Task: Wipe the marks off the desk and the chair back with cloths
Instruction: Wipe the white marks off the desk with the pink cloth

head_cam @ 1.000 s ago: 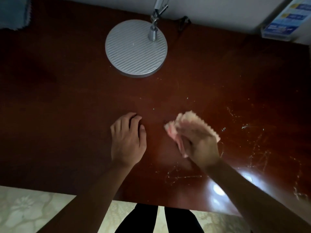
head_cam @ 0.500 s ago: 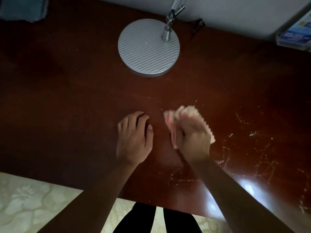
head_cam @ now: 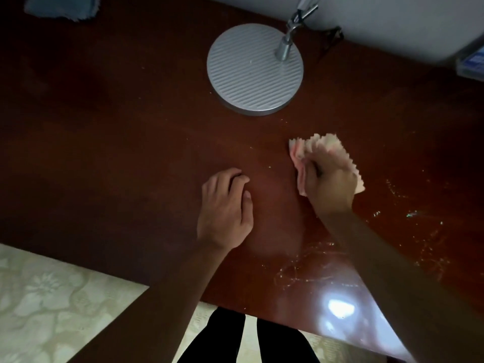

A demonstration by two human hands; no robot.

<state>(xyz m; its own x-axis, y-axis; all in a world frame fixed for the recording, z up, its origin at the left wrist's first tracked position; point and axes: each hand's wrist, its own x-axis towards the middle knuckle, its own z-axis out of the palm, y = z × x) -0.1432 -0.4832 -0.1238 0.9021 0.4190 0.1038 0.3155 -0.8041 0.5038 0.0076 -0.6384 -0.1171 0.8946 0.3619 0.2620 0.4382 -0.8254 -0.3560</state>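
Since 0.5 s ago, the pink cloth [head_cam: 328,158] has been carried further from the body, toward the lamp base [head_cam: 254,69]. It is bunched in the closed grip of the right hand [head_cam: 328,187], pressed to the dark red counter [head_cam: 117,132]. The left hand [head_cam: 225,216] is rested beside it, fingers loosely curled, holding nothing. Pale marks [head_cam: 309,268] are seen near the front edge, right of centre. A blue cloth [head_cam: 62,6] is seen at the far left corner.
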